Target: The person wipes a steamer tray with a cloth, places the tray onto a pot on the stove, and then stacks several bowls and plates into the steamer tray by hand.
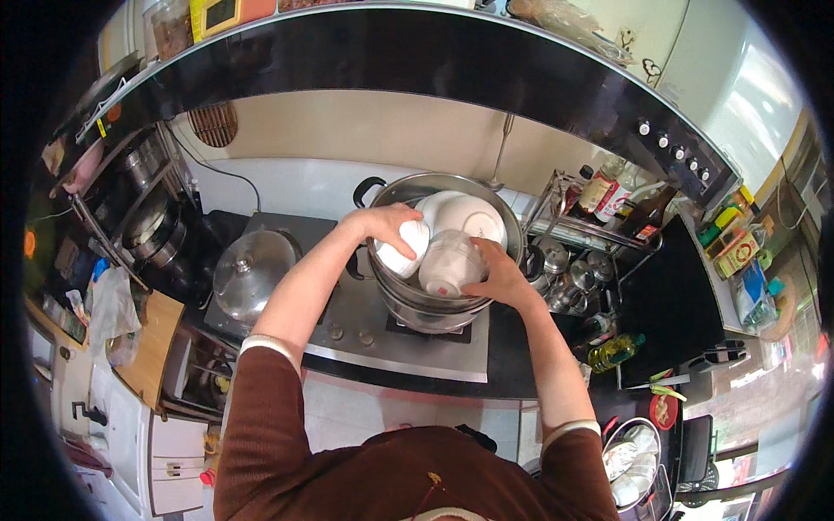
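A large steel steamer pot (430, 319) with black handles stands on the right side of a gas hob (410, 358). Several white bowls lie inside it. My left hand (389, 229) grips a small white bowl (405, 253) at the pot's left side, thumb and fingers spread around it. On the other side, my right hand (500, 272) holds a stack of pale bowls (449, 264) lying tilted, with a red mark on the base. Behind them, a larger white bowl (472, 218) rests upside down. Overlapping bowls hide much of the pot's inside.
A domed glass lid (254, 277) covers the left burner. Above the hob juts a black range hood (391, 58). A wire rack (586, 228) with sauce bottles stands to the right, near an oil bottle (612, 353). A basket (631, 462) of dishes sits at lower right.
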A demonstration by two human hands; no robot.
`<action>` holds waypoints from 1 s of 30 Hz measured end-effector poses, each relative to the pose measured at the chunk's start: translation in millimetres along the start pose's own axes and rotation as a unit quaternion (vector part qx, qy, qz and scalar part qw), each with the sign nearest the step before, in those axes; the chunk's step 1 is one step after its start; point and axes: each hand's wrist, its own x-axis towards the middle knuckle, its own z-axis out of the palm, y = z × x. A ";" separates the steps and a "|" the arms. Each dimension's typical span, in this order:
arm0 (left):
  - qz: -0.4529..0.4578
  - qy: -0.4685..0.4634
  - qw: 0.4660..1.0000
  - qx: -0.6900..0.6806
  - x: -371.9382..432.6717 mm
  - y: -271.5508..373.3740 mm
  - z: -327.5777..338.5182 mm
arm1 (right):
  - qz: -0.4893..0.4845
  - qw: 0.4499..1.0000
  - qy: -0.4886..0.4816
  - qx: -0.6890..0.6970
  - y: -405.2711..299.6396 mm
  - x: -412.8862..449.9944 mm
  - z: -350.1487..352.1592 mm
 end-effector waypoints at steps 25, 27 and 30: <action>-0.045 0.146 0.984 0.090 -14.8 57.7 12.2 | -0.077 0.977 0.199 0.009 16.3 -42.7 -28.6; -0.022 0.183 0.977 0.106 -11.0 71.5 16.1 | -0.042 0.972 0.230 -0.008 30.7 -70.2 -41.4; 0.044 0.189 0.964 0.182 9.1 107.1 23.9 | 0.089 0.952 0.289 0.039 61.0 -122.8 -53.2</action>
